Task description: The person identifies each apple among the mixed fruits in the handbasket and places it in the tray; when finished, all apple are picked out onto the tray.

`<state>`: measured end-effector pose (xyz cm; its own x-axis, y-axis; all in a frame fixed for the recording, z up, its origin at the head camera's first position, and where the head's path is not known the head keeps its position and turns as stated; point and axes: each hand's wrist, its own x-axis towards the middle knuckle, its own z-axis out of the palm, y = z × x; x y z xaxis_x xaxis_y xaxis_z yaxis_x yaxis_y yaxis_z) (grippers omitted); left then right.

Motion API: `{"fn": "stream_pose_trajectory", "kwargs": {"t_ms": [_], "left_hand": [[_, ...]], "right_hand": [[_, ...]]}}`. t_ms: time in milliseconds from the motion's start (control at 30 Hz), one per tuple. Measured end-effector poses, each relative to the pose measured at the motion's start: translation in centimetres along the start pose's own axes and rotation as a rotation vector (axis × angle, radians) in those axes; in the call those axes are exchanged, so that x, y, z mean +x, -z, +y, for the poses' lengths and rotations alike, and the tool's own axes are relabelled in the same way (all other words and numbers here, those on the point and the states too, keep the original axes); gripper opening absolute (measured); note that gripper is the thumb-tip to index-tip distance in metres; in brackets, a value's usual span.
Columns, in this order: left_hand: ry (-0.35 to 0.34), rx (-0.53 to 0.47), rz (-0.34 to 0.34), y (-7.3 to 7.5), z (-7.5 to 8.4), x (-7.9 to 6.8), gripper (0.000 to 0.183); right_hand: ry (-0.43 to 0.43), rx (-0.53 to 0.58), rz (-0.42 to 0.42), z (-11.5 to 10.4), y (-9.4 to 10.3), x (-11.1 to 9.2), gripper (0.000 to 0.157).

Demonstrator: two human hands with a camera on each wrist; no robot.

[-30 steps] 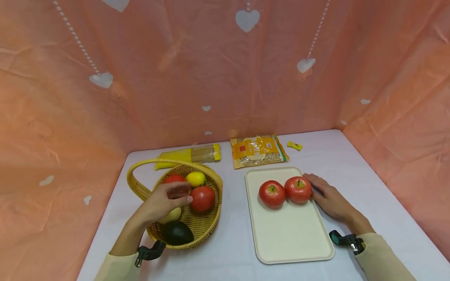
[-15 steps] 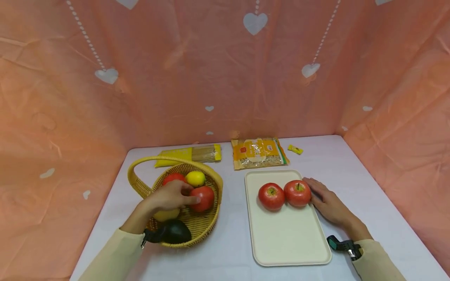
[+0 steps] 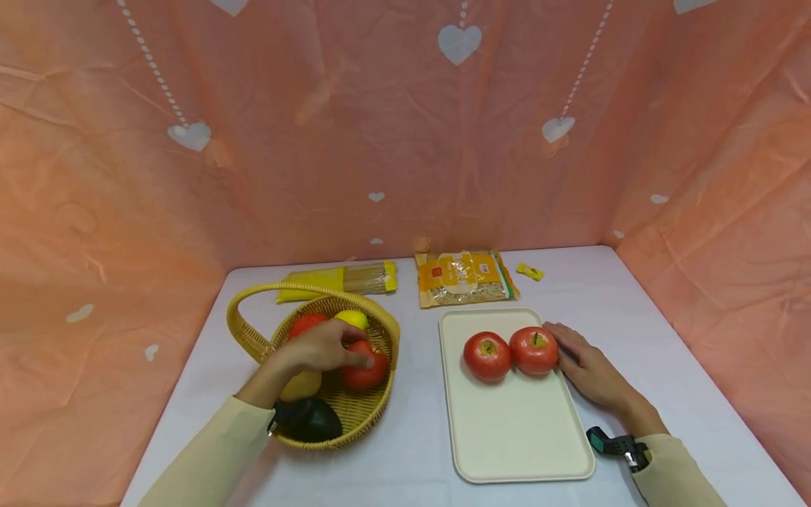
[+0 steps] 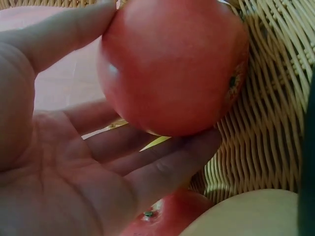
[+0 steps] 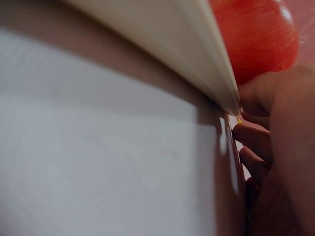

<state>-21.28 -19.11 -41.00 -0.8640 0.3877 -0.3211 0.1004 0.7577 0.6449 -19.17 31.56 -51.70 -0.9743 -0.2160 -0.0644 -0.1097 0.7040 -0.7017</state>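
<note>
Inside the wicker basket [image 3: 380, 408], my left hand [image 3: 319, 346] holds a red apple [image 3: 369, 372] between thumb and fingers. The left wrist view shows the thumb at one side of that apple [image 4: 172, 69] and the fingers spread along the other. Another red apple [image 3: 307, 324], a yellow lemon [image 3: 352, 319], a pale yellow fruit [image 3: 301, 386] and a dark green avocado [image 3: 319, 420] also lie in the basket. My right hand [image 3: 592, 372] rests at the far right edge of the cream tray [image 3: 516, 436], fingertips beside an apple [image 3: 534, 351]. A second apple [image 3: 487, 356] sits next to it.
Along the back of the white-covered table lie a yellow pack of noodles [image 3: 338, 279], an orange bag of grain [image 3: 465, 279] and a small yellow wrapped sweet [image 3: 529, 272]. The basket's tall handle [image 3: 304, 287] arches over its far side. Pink curtain surrounds the table.
My left hand has reached further right into the basket and closed around the red apple, which has shifted slightly. My right hand stays by the tray's edge. The head view has tilted slightly.
</note>
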Motion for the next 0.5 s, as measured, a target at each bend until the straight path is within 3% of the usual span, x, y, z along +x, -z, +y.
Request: {"fn": "stream_pose_trajectory", "kwargs": {"t_ms": [500], "left_hand": [[-0.027,-0.003,-0.070,-0.67,0.02,-0.73,0.073]], "right_hand": [[-0.001,-0.001,0.001,0.01,0.03,0.01,0.065]]}}
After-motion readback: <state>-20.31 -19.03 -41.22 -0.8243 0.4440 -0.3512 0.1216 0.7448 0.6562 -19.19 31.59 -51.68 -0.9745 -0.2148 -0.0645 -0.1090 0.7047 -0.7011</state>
